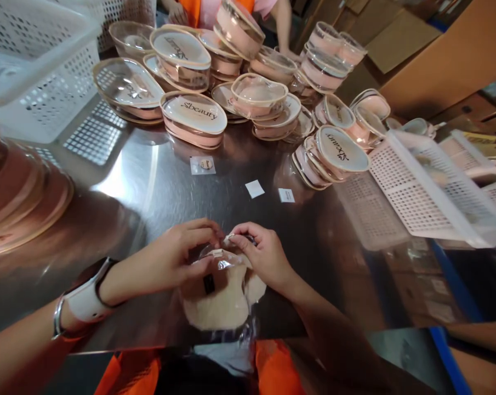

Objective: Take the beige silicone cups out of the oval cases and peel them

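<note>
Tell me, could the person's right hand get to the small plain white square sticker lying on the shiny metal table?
Probably yes. The white square sticker lies on bare steel table just beyond the right hand, nothing between. But that hand is pinching the clear plastic pouch with beige puffs together with the left hand.

Single head-worn camera, no second view to overlap. Looks forward and steeply down over a shiny metal table (pixel 157 181), wide-angle, edges bowed. Both hands (pixel 215 255) sit close, low centre frame. Far edge takes in stacked oval cases (pixel 194 118), white baskets (pixel 420 192) and a co-worker's arm (pixel 284 24) opposite.
</note>
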A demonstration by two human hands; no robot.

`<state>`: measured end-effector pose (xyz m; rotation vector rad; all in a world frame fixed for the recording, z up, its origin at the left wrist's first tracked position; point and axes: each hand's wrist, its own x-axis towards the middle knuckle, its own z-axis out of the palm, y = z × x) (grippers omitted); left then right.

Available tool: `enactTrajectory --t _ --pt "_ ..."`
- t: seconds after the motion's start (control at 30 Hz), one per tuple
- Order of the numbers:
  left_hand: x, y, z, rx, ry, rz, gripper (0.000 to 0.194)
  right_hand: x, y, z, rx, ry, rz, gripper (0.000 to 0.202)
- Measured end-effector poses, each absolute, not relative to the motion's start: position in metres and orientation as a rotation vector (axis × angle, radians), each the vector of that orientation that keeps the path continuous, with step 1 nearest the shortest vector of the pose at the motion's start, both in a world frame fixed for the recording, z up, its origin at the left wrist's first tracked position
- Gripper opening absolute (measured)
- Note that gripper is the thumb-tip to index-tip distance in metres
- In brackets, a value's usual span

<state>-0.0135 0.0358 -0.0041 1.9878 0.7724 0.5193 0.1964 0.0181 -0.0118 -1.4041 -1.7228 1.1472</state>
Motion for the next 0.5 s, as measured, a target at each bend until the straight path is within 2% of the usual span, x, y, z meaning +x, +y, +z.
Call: enactTrajectory --t 0.1,0.27,0.5 --pt "-0.013 0.034 -0.003 1.922 0.824 0.576 0.017 0.203 0.019 -0.002 -1.377 -1.854 1.030 0.010" --pt "-0.012 0.030 -0.014 2.037 0.803 0.674 0.029 0.200 0.018 -0.003 -1.379 -1.864 1.056 0.010" --pt "-0.010 0.028 -0.015 1.941 0.870 0.641 0.021 0.197 0.015 -0.007 -1.349 -1.878 1.118 0.010"
